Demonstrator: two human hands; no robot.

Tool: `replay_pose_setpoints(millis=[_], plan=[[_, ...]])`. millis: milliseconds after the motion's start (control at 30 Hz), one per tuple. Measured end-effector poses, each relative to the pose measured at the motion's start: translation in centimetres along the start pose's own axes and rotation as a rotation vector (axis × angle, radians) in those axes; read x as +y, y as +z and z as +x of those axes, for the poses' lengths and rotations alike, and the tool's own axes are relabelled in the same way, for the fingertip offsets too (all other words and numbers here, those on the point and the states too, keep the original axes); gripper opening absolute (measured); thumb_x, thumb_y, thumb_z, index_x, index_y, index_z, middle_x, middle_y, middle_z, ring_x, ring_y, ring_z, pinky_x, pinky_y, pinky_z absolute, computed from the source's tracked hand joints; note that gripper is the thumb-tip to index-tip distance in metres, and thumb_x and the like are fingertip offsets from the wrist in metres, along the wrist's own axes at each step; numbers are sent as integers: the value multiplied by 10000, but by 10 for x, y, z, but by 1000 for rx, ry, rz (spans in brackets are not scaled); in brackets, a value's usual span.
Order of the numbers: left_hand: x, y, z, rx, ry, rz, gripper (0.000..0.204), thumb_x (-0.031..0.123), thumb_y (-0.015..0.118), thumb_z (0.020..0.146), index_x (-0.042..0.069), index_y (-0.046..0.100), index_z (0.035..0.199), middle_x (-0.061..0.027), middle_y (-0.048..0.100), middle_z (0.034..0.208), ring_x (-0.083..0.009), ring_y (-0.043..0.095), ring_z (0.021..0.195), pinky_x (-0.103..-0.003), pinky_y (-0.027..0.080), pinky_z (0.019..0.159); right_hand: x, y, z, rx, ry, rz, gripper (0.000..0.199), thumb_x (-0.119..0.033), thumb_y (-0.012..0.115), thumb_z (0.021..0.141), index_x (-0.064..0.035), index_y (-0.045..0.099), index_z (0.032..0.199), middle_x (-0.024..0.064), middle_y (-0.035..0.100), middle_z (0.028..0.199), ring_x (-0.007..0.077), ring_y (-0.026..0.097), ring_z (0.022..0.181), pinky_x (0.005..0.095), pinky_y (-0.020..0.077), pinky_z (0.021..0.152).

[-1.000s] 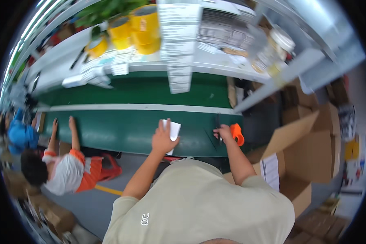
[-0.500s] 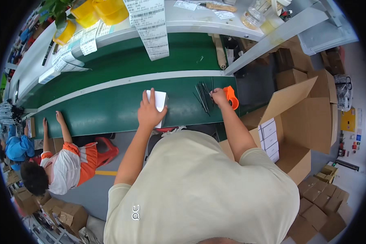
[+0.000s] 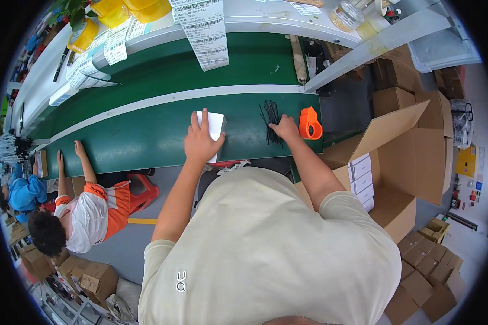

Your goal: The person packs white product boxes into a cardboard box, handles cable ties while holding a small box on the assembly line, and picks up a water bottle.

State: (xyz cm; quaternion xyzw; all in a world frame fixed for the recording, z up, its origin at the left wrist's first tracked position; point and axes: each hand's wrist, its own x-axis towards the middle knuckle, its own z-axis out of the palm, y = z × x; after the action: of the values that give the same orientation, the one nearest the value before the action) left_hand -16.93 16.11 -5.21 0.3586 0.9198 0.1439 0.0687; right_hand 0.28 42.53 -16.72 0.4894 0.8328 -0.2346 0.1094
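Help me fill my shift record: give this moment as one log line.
left grip: on white box | right grip: at thin black strips | orange object: right of right grip

Wears a pale grey-beige T-shirt (image 3: 265,238) with short, loose sleeves (image 3: 158,259) and a small white outlined mark (image 3: 181,281) on the left side.

I'm counting two hands of my own, one left hand (image 3: 201,143) and one right hand (image 3: 286,129). On the belt I'm finding one white box (image 3: 217,123), one orange tape dispenser (image 3: 310,124) and thin black strips (image 3: 271,114), overlapping too much to number. One open carton (image 3: 401,162) is showing four small boxes (image 3: 362,183). I'm also seeing at least three yellow tape rolls (image 3: 83,36), one red stool (image 3: 142,192) and at least two co-workers (image 3: 89,222).
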Motion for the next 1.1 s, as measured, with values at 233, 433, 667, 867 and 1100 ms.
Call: replay_pose_setpoints(millis=[233,433,667,867,1100], plan=[[1,1,2,-5,-3,11,936,484,733,774,112,354,1545,-268,386,1498,-431,603,1130,-456,568,842,-20,21,-13,79,-7,-127,574,-345,781,825,-8,545,1224,223,639,1191,389,643,1116,474,539,944],[-2,6,2,63,30,55,937,485,735,760,112,368,1537,-251,401,1488,-396,628,1047,-446,580,768,-6,40,7,-88,-112,-135,370,-228,690,842,-4,603,1123,225,648,1167,395,653,1098,477,554,905],[-2,7,1,47,18,51,935,487,736,762,105,374,1534,-247,396,1490,-394,622,1061,-444,580,773,-18,27,-8,-101,-157,-215,263,-84,589,830,-4,629,1078,219,650,1148,393,668,1057,475,566,886],[-2,8,1,62,34,56,933,482,736,761,102,376,1532,-246,394,1490,-397,621,1064,-445,579,773,-9,50,-3,1,-232,-310,294,-97,612,838,-6,612,1118,219,648,1119,390,681,1009,466,578,863],[1,4,2,33,13,42,940,482,735,765,110,359,1541,-255,388,1496,-411,613,1087,-449,572,804,-9,52,-2,-29,-201,-297,308,-103,620,834,12,605,1120,223,651,1119,381,683,1014,455,581,855]])
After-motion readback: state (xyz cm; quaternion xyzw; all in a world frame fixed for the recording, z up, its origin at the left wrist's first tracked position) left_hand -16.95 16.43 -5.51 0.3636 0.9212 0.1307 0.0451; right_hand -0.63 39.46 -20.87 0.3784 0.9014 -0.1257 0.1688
